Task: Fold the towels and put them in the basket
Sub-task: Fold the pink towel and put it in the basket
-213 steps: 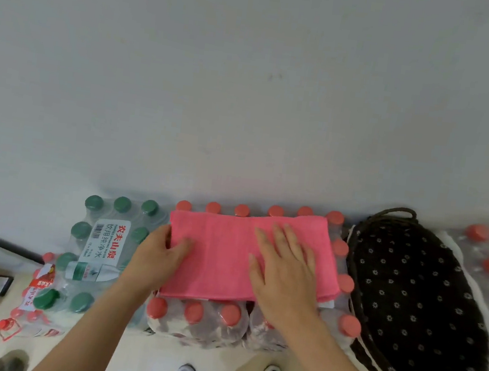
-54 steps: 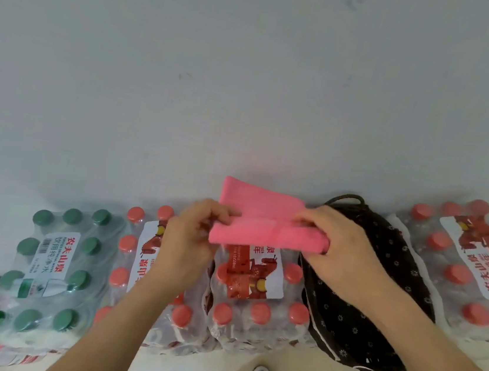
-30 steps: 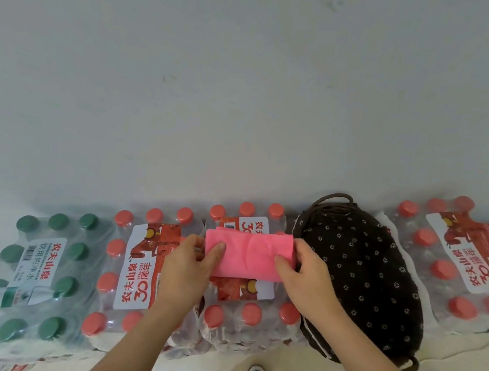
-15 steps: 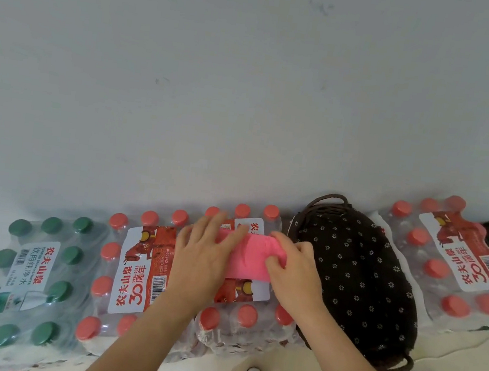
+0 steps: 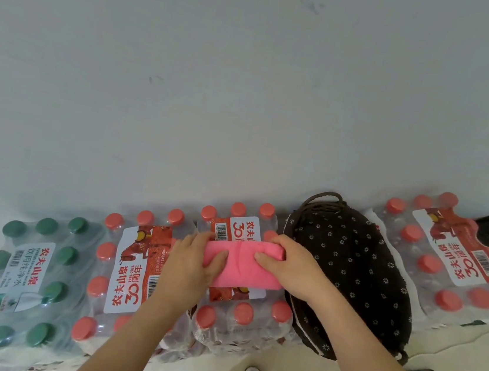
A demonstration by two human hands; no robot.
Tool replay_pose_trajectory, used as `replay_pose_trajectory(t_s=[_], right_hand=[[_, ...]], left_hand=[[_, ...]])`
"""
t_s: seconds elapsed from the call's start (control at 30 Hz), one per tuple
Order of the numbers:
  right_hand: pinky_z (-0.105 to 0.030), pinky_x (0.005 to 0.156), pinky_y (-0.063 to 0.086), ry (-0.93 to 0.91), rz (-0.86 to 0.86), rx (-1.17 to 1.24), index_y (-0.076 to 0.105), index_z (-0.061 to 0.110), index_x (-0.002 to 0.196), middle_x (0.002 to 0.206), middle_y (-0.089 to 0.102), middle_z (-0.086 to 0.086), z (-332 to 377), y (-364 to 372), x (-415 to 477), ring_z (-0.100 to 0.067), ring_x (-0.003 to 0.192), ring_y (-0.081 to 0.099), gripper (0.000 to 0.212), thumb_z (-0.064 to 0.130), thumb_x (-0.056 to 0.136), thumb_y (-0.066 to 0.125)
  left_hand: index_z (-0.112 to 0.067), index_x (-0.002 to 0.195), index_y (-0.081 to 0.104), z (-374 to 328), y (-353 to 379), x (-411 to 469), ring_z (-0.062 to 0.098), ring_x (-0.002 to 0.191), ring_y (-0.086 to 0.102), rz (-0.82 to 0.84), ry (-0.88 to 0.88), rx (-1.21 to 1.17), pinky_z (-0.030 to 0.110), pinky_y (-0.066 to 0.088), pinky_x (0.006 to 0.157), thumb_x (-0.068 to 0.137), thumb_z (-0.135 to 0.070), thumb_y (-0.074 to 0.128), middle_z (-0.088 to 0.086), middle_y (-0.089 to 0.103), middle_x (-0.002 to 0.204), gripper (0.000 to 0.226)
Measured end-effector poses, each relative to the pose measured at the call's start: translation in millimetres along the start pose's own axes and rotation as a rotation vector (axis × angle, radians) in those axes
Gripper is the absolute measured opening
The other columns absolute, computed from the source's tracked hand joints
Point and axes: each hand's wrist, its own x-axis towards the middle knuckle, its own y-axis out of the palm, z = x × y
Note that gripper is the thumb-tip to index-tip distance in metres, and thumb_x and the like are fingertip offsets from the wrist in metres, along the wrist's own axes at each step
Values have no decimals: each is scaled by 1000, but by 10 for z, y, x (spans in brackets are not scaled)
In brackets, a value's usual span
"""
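The left hand (image 5: pixel 193 268) and right hand (image 5: pixel 291 271) are holding a folded pink towel (image 5: pixel 242 270) on a pack of red-capped bottles (image 5: pixel 239 317) beside the dotted basket (image 5: pixel 357 261), each grip clamped on an end. Soft and light, it is probably needing both ends pinched.

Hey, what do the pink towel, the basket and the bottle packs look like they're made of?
The towel looks like soft matte cloth, maybe microfibre: no sheen, soft creases. The basket shows a dark brown fabric lining with small white flowers and a twisted cord handle; its shell is hidden. The bottle packs are glossy clear plastic wrap over clear bottles with matte caps.
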Motion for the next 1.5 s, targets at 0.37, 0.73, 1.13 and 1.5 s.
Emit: replay_pose_trajectory(t_s=[0.37,0.73,1.13,1.5], right_hand=[[-40,83,52,80,35,-253,47,36,115,104,49,0,92,22,-53,-21,93,56,38,63,88,43],[-25,75,49,62,96,120,59,26,98,103,61,5,-95,-73,-389,-10,93,58,19,41,97,47],[-36,73,49,198,-209,572,63,17,91,91,65,-3,-964,-1016,-384,-19,85,61,11,14,83,70],[-38,75,49,104,-492,-65,54,22,108,100,58,-5,-1227,-760,572,-26,89,59,18,18,91,49]], left_hand=[[-32,138,38,-141,-157,-102,21,85,63,71,-38,70,29,42,68,97,-46,43,0,66,99,44],[-23,79,57,-339,-254,-178,3,72,65,172,-193,-239,27,57,65,72,-36,79,-10,68,79,27],[-19,71,53,-1345,504,394,8,59,51,287,99,-189,25,40,52,72,-36,77,-6,58,65,29],[-10,123,36,-1462,1431,1089,35,95,60,431,195,387,40,47,76,83,-13,62,12,47,117,49]])
